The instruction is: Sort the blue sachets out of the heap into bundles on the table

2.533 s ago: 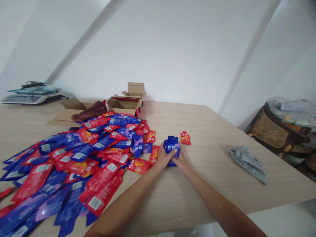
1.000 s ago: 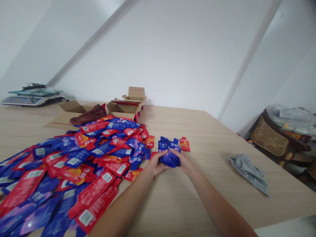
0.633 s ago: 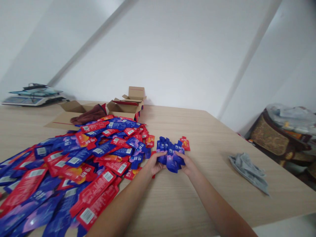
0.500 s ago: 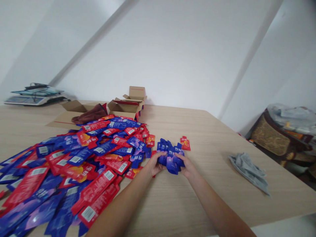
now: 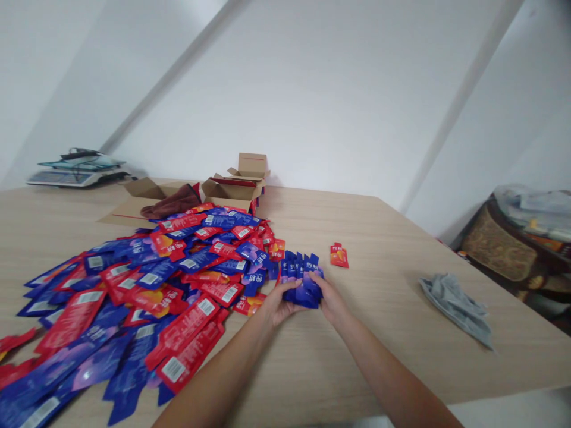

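While the left hand [image 5: 279,304] was clamped on one side of a fan of flat, glossy, blue-and-purple pouches [image 5: 301,278] with notched tops, the right hand [image 5: 331,297] pinched the other side. The fan stood between the two hands, its pouches overlapping and their tops uneven, above a pale wood-grain table [image 5: 379,368]. How many pouches it held could not be told.

Left of the left hand spread a large, jumbled heap of red and blue glossy pouches [image 5: 198,260], its nearest edge just beside the fan. Whether the two touched was unclear. Just beyond the right hand lay a single small red-and-orange pouch [image 5: 339,255], apart from the heap. Well to the right of that hand was a crumpled grey cloth [image 5: 457,306]. Past the left hand, behind the heap, stood open brown cardboard boxes [image 5: 229,193].

The likeliest trouble was slipping: smooth faces lapped over one another could slide if either hand's pinch eased, and a middle pouch, probably held only by its neighbours, could drop out below. Squeezing unevenly might bend the fan or skew the tops further. Because the heap lay so near the left hand, a sideways swing could catch a stray red pouch or mix dropped blue ones into it.
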`<move>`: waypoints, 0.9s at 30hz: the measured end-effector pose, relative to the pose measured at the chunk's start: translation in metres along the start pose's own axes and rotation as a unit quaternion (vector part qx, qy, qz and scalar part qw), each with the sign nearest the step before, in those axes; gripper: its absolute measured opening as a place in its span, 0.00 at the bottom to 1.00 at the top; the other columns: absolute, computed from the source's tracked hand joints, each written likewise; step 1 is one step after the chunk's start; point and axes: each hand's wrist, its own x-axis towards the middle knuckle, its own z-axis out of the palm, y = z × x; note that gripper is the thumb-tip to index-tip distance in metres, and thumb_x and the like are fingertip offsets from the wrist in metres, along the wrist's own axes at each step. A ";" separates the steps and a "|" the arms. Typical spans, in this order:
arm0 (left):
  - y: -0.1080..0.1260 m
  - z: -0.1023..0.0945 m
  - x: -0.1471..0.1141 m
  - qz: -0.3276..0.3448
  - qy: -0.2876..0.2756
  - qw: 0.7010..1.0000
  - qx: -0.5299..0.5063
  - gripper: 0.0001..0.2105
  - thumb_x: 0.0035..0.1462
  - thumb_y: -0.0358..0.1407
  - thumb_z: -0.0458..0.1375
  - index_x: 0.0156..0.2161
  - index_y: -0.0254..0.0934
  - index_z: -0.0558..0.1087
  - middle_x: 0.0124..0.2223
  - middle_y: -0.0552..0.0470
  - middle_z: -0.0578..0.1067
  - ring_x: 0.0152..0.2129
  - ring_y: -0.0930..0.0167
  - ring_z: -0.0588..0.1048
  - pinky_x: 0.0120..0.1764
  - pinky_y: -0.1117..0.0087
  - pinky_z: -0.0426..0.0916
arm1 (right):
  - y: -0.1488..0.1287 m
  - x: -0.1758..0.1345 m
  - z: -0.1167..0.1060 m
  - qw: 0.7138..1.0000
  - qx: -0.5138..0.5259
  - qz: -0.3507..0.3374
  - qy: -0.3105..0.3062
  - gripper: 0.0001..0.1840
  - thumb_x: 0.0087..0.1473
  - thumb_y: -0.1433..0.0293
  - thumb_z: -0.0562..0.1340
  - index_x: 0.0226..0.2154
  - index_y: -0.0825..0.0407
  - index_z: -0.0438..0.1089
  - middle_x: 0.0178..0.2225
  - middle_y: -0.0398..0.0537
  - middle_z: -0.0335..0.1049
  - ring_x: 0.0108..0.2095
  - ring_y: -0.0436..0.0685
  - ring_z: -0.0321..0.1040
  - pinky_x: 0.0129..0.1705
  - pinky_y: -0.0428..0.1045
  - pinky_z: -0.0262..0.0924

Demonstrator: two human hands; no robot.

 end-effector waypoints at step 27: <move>-0.006 -0.001 -0.008 0.047 0.085 0.995 0.003 0.13 0.46 0.28 0.61 0.40 0.33 0.69 0.34 0.49 0.77 0.27 0.69 0.76 0.33 0.68 0.73 | -0.006 -0.021 0.008 0.990 -0.140 0.013 -0.004 0.30 0.39 0.57 0.67 0.47 0.44 0.64 0.44 0.46 0.71 0.40 0.59 0.70 0.34 0.51 0.67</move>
